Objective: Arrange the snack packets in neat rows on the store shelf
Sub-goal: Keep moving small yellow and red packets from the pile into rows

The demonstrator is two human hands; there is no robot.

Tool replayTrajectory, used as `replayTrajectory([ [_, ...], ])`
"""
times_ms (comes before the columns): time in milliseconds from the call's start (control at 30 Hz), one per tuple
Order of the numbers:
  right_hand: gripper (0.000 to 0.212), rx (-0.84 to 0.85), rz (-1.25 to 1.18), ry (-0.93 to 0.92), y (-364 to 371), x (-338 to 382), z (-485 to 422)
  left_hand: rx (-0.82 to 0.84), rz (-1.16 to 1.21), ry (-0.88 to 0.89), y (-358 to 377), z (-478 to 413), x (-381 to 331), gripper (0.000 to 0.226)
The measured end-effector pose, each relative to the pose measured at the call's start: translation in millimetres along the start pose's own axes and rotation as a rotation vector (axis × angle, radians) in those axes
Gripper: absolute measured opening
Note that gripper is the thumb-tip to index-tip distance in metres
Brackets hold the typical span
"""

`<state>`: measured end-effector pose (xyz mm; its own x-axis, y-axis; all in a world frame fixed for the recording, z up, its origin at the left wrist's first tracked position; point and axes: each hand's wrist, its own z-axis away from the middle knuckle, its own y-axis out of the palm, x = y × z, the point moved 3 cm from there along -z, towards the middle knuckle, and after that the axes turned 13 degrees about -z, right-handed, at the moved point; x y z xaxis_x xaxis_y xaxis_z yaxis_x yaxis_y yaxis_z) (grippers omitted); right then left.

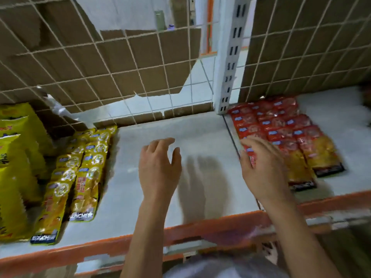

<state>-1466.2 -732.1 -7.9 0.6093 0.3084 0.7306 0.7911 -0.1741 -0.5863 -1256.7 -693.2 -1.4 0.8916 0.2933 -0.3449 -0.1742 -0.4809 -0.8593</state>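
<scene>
One shelf (200,127) had a wire grid back (112,73) with cardboard behind it. Large yellow bags (16,157) stood far left, count unclear. Beside them lay two overlapped rows of small yellow snack packets (80,173). Right of the upright post (230,57) lay three overlapped rows of red snack packets (285,133); per-row counts were too blurred. Left hand (158,167) hovered over bare shelf between the groups, fingers loosely spread, holding nothing. Right hand (261,169) was splayed flat over the leftmost red row, gripping nothing.
</scene>
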Motion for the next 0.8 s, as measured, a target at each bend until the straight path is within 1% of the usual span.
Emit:
replayTrajectory([
  [67,0.03,-0.035,0.012,0.035,-25.0,-22.4,-3.1,0.024,0.017,0.053,10.0,2.6,-30.5,0.023],
  [200,0.029,-0.085,0.06,0.094,-77.7,-62.6,-8.7,0.076,0.039,0.168,31.3,9.3,-99.6,0.023],
  [267,0.024,-0.1,0.089,0.117,-103.6,-83.6,-11.6,0.103,0.06,0.207,43.0,12.1,-135.3,0.024],
  [533,0.03,-0.15,0.125,0.268,-205.5,-182.3,-24.5,0.203,0.099,0.424,90.2,40.7,-275.1,0.025],
  [667,0.033,-0.196,0.195,0.311,-247.6,-226.2,-30.6,0.249,0.191,0.533,118.0,50.9,-333.7,0.033],
  [800,0.035,-0.206,0.232,0.339,-277.8,-262.0,-34.6,0.372,0.153,0.593,146.1,58.8,-382.0,0.042],
])
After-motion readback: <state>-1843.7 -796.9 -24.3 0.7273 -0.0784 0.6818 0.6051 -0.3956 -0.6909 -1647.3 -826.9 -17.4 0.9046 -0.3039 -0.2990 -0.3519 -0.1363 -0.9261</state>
